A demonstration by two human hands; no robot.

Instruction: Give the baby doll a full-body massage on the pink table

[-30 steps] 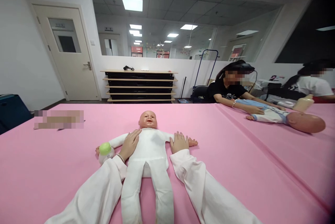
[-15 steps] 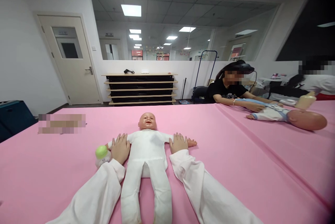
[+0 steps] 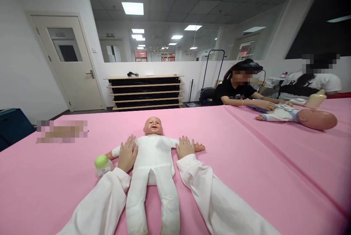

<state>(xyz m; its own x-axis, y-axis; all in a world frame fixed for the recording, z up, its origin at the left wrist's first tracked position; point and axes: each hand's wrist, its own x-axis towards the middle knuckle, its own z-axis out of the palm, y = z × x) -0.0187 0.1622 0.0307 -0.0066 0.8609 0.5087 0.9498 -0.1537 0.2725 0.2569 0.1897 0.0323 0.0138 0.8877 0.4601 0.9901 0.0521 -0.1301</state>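
A baby doll with a white cloth body lies on its back in front of me, its head away from me and its legs toward me. My left hand lies over the doll's arm on the left, fingers stretched out and pointing away. Across the doll's other arm rests my right hand, flat, with fingers a little apart; the doll's small hand sticks out beyond it. A bottle with a green cap leans beside my left wrist, near the doll's hand.
The pink-covered table has a raised fold on the right. Across it, a person in black handles another doll, with a cream-coloured bottle behind. A blurred-out item lies at the left. Another person is farther back.
My left hand has shifted slightly inward along the doll's arm, so more of that arm and the green-capped bottle shows. The view has turned a little; my right hand stays on its arm.
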